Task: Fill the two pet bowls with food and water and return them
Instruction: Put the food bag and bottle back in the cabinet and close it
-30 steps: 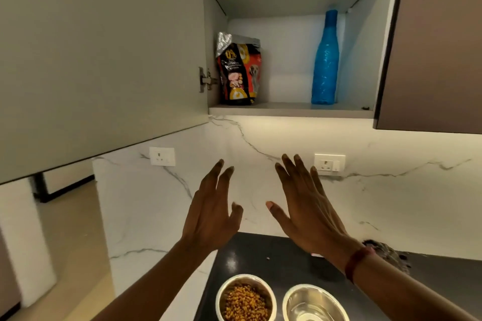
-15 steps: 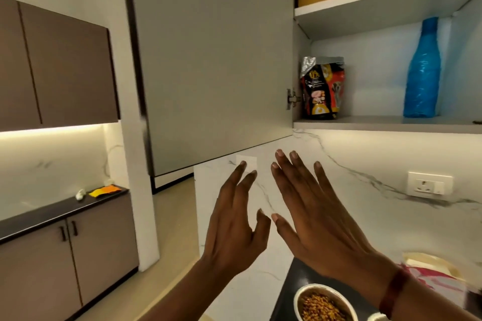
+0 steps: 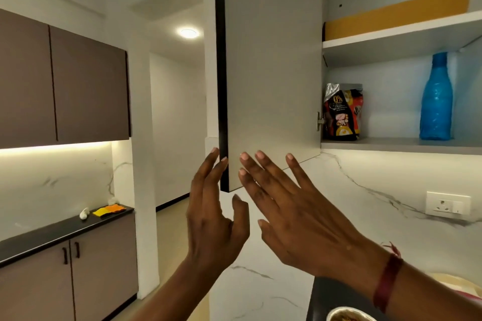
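Note:
Both my hands are raised toward the lower corner of an open grey cabinet door [image 3: 271, 73]. My left hand [image 3: 214, 219] is open, its fingertips at the door's dark front edge. My right hand [image 3: 294, 214] is open with fingers spread, its tips over the door's inner face. Inside the cabinet, a pet food bag [image 3: 341, 112] and a blue water bottle [image 3: 436, 101] stand on the lower shelf. The rim of a steel bowl holding kibble [image 3: 347, 315] peeks in at the bottom edge on the black counter. The second bowl is out of view.
A white marble backsplash with a wall socket [image 3: 447, 206] runs under the cabinet. Brown wall cabinets [image 3: 62, 86] and a black counter with a yellow-orange cloth [image 3: 109, 210] stand at the left. A doorway opens beyond a white pillar [image 3: 140, 164].
The view has swung left and up, so the bowls slid nearly out of frame. Both hands rose from mid-air to the open door's lower corner.

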